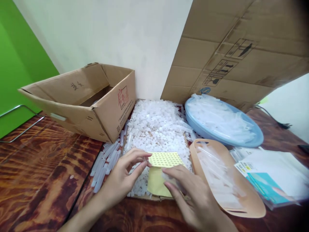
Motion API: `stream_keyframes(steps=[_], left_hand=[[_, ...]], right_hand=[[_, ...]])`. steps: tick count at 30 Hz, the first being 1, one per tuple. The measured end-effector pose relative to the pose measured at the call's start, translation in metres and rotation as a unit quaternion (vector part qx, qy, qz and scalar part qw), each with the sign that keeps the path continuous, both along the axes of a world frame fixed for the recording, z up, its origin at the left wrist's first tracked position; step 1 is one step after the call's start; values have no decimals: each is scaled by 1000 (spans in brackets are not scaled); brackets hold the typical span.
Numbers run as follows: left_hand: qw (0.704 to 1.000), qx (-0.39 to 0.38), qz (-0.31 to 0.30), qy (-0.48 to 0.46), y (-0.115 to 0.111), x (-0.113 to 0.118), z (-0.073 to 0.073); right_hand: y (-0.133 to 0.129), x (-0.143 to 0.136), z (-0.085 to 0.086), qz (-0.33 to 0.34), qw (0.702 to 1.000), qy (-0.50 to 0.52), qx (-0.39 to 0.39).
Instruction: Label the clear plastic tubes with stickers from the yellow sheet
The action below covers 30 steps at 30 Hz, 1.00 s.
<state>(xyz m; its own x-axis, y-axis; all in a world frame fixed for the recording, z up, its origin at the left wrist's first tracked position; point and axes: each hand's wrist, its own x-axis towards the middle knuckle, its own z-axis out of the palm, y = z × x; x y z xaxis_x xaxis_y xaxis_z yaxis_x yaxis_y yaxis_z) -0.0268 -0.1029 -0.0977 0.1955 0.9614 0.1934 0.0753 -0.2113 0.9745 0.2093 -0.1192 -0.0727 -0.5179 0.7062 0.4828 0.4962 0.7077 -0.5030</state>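
Note:
A yellow sticker sheet (pixel 166 159) printed with rows of small dark marks lies over the front part of a shallow cardboard tray of small white pieces (pixel 156 129). Below its printed part is a plain yellow section (pixel 156 182). My left hand (pixel 129 169) is at the sheet's left edge, thumb and fingertips pinched together; whatever is between them is too small to name. Over the sheet's right side, my right hand (pixel 188 190) holds a translucent plastic tube between thumb and fingers, largely hidden by the hand.
An open cardboard box (pixel 113 112) stands at the back left, with loose translucent tubes (pixel 106 164) beside the tray. To the right are a blue basin (pixel 193 124) of tubes, an orange basket (pixel 199 161) with more tubes, and plastic-wrapped packets (pixel 272 174). A large cardboard sheet (pixel 217 42) leans behind.

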Motion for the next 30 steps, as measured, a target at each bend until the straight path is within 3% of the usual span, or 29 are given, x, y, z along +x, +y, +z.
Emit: stream_keyframes(steps=[3, 6, 12, 18, 23, 30], left_hand=[[992, -79, -15, -97, -2, 5, 2], [988, -96, 1, -122, -7, 9, 0], [998, -24, 43, -44, -13, 12, -2], [999, 33, 25, 15, -15, 15, 2], [998, -60, -17, 14, -15, 16, 7], [980, -184, -78, -12, -15, 17, 13]], right_hand=[[-3, -8, -16, -15, 997, 78, -25], [-4, -13, -20, -4, 989, 137, -55], [-7, -16, -20, 34, 982, 168, -76], [-13, -19, -27, 23, 989, 141, -22], [-17, -24, -28, 9, 990, 125, 63], [-15, -29, -23, 20, 988, 104, 114]])
